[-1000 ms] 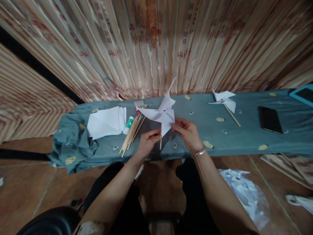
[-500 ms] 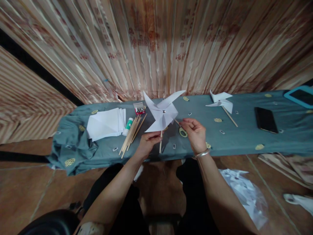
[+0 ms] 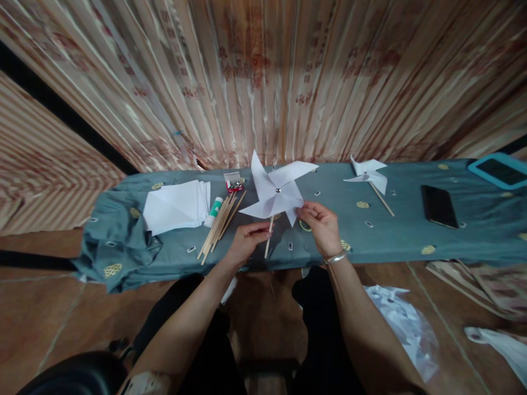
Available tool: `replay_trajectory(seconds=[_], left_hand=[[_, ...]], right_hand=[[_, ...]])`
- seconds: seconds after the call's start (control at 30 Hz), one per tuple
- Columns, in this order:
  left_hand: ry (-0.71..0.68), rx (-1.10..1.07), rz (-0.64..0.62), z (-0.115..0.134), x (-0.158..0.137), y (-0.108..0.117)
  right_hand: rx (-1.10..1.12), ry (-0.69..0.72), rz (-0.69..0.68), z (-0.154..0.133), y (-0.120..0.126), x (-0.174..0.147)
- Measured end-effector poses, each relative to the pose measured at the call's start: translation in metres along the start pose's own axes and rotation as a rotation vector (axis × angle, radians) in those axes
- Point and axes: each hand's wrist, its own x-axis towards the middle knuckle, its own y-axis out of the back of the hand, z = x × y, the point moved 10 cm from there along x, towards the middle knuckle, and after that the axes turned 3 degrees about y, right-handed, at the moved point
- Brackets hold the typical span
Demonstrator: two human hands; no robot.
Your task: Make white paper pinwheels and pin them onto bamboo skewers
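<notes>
A white paper pinwheel (image 3: 274, 204) with a silver pin at its centre stands upright in front of me. Its thin wooden stick (image 3: 268, 241) is pinched between the thumb and fingers of my left hand (image 3: 246, 241). On the other side, my right hand (image 3: 323, 224) has its thumb and fingertips closed at the edge of a lower right paper blade. Behind that hand, a yellowish ring-shaped handle (image 3: 304, 225) is partly covered.
Left of the pinwheel lie wooden sticks (image 3: 218, 225), a glue stick (image 3: 213, 212), an open box of pins (image 3: 234, 183) and white paper sheets (image 3: 175, 207). Rightward are another pinwheel (image 3: 370, 174), a black phone (image 3: 439, 206) and a blue-framed tablet (image 3: 500, 169). A plastic bag (image 3: 405, 323) sits below.
The pinwheel's blades have turned clockwise. My right hand has moved left and down, and its fingertips now meet a blade. My left hand still grips the stick.
</notes>
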Motion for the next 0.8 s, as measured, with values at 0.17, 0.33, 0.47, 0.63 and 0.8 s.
replay_trajectory(seconds=[0.17,0.33,0.47,0.63,0.8], left_hand=[[-0.022,-0.042,0.059,0.000,0.002,0.004],[-0.040,-0.053,0.057,0.004,0.002,0.000],[-0.054,-0.052,0.022,0.006,0.002,-0.005],[-0.088,-0.015,0.017,0.009,0.004,-0.003],[-0.050,-0.015,0.075,0.005,0.006,0.008]], right_hand=[[0.094,-0.123,-0.047,0.008,-0.015,-0.011],[0.132,-0.193,-0.056,0.015,-0.025,-0.017],[0.105,-0.175,-0.146,0.014,-0.042,-0.023],[-0.010,-0.082,-0.378,0.001,-0.068,-0.037],[-0.077,-0.010,-0.380,-0.016,-0.055,-0.036]])
